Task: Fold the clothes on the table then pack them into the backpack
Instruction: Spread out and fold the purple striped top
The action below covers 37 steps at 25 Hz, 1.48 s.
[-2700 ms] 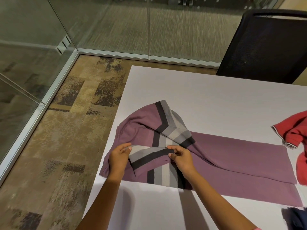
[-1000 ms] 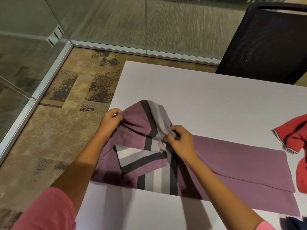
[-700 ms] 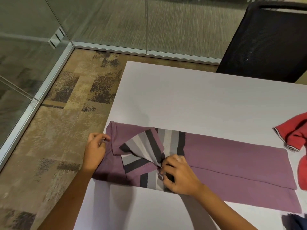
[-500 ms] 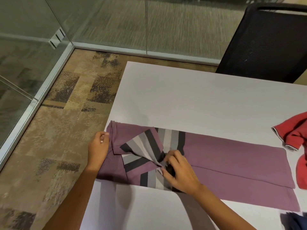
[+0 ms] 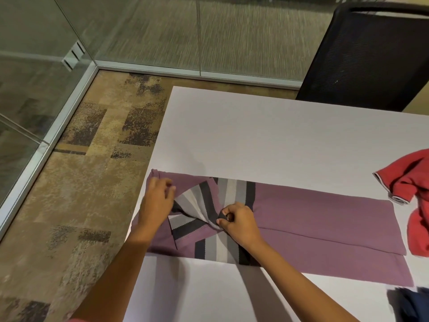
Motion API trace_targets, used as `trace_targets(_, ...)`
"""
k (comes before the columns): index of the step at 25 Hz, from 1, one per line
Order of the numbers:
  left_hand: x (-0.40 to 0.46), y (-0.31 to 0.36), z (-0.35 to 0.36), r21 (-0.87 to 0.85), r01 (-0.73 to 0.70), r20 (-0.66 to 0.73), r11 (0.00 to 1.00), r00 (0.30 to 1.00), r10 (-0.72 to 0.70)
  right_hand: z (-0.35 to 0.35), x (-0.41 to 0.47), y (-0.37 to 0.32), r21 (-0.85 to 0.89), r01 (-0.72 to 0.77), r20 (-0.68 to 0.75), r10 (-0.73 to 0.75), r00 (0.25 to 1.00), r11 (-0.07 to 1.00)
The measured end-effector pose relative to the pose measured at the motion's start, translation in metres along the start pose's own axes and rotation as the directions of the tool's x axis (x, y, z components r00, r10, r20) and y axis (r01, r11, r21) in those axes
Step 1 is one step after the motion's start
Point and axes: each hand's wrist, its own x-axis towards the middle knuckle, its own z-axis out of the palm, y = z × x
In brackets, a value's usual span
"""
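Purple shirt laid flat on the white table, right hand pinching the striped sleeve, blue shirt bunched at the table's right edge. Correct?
One thing is off: the bunched shirt at the right edge of the table is red, not blue. The head view shows it. The rest holds: the purple shirt lies flat on the white table and the right hand pinches the striped sleeve.

Light is warm and a little dim. The arms throw soft shadows on the desk (image 5: 267, 140) toward 6 o'clock. Left hand (image 5: 156, 203) is motion-blurred; edges bend.
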Motion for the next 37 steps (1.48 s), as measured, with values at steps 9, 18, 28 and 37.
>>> trace_targets(9,-0.032,-0.016,0.0,-0.273,0.051,0.348,0.961,0.936,0.049,0.002,-0.029,0.013,0.118,0.172,0.009,-0.174,0.985,0.978)
trace_targets(18,-0.088,-0.07,-0.002,-0.298,-0.056,0.322,0.953,0.934,0.156,0.004,-0.043,0.022,0.054,0.112,0.134,-0.118,0.984,0.992)
trace_targets(28,-0.081,-0.042,0.005,-0.165,-0.2,-0.045,0.966,0.98,0.195,-0.008,-0.023,-0.013,0.32,0.159,-0.149,-0.116,0.982,0.934)
trace_targets(37,-0.063,-0.029,0.02,0.002,0.259,0.083,0.966,0.963,-0.258,0.003,0.01,-0.006,0.095,-0.113,-0.029,0.116,0.993,0.989)
